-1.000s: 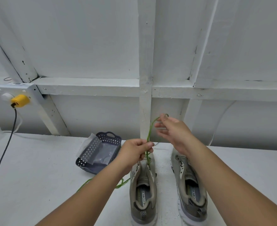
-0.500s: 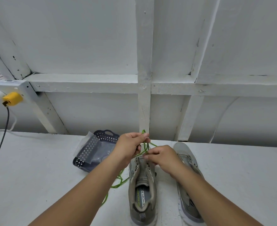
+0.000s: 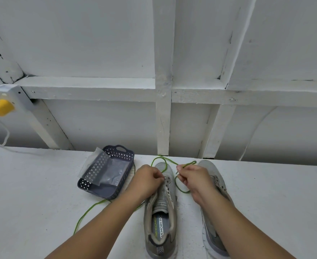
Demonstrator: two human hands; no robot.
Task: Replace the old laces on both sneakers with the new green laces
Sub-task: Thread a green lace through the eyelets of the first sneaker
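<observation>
A thin green cord lace (image 3: 179, 186) is pinched between the curled fingers of the left hand (image 3: 148, 181) and of the right hand (image 3: 192, 177), both held low over the toe end of the grey mesh sneaker (image 3: 161, 206) that lies directly beneath and behind the left hand. The lace loops forward of both hands, hangs in a slack curl just below the right hand, and a long tail is trailed away to the outside of the left forearm across the white painted bench (image 3: 32, 193). The second grey sneaker (image 3: 212, 176) is largely covered by the right wrist and forearm; no lace is seen in its eyelets.

No old lace is visible on either shoe, so threading is judged to be just beginning at the lowest eyelets. The tip could be missed or frayed at an eyelet if the pinch is taken too far from the end. The slack loops may be twisted or knotted when pulled. The long tail could be snagged on the dark perforated plastic basket (image 3: 116, 191) just outside the left hand, and uneven ends would result.
</observation>
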